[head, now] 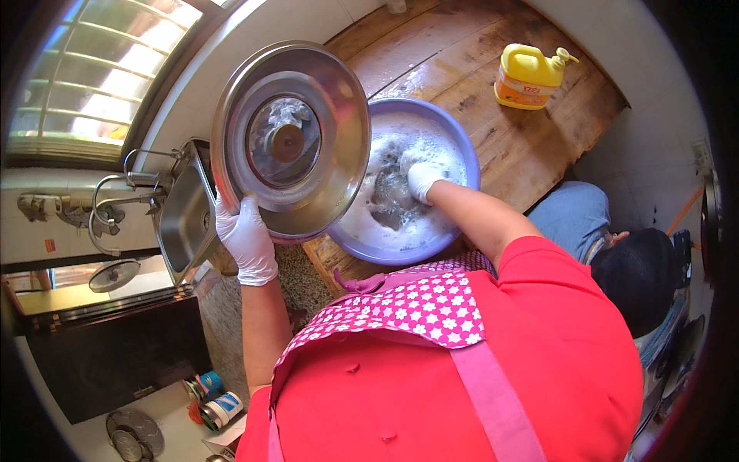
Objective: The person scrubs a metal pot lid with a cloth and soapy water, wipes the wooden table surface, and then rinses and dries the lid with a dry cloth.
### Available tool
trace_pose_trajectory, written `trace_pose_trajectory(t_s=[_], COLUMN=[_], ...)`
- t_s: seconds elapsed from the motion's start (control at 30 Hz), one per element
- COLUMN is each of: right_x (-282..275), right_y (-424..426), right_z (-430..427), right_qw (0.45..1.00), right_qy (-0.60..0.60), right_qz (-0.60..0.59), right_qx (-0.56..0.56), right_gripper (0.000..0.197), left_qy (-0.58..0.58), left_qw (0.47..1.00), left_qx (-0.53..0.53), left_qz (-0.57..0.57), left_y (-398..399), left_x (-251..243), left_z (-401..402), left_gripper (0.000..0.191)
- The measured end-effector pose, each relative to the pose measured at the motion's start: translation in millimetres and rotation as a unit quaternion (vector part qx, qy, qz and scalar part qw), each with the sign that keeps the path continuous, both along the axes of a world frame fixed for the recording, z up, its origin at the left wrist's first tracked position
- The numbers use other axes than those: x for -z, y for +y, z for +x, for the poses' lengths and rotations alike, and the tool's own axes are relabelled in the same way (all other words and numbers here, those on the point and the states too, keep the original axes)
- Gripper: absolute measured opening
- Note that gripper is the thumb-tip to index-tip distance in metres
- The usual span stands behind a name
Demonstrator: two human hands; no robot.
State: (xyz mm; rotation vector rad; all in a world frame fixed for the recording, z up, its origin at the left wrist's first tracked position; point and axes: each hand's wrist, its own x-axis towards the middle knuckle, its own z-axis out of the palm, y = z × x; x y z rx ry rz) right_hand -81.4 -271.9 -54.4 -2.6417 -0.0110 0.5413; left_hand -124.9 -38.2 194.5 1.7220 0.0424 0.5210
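My left hand (247, 239), in a white disposable glove, grips the rim of a large round metal pot lid (340, 156) with a glass centre and a round knob. The lid is held up, partly over the left side of a purple plastic basin (472, 159). Foamy water (369, 222) fills the basin. My right hand (426, 178), gloved too, is at the water on the basin's right side, its fingers partly hidden by suds. Whether it holds something there cannot be told.
The basin stands on a wooden table (462, 86), with a yellow pump jug (526, 78) at its far right. A steel sink (185, 213) with faucets is at the left. Another person's jeans-clad leg (571, 213) is beside the table at the right.
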Motion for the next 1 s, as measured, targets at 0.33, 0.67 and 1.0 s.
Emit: trace_pose_trajectory(t_s=[0.33, 0.67, 1.0], right_x=[-132, -199, -154], right_y=[-41, 48, 76], right_z=[6, 49, -10], right_qw=[0.706, 0.511, 0.745], right_qy=[0.18, -0.05, -0.194], right_qz=[0.678, 0.815, 0.575], right_qx=[0.099, 0.269, -0.276], right_gripper=[0.02, 0.036, 0.024], left_qy=[0.051, 0.124, 0.127], left_qw=[0.998, 0.984, 0.978], left_qx=[0.033, 0.093, 0.086], left_qz=[-0.02, -0.092, -0.14], left_y=[9, -39, -32], left_x=[12, 31, 10], left_z=[2, -7, -3], left_gripper=[0.047, 0.048, 0.046])
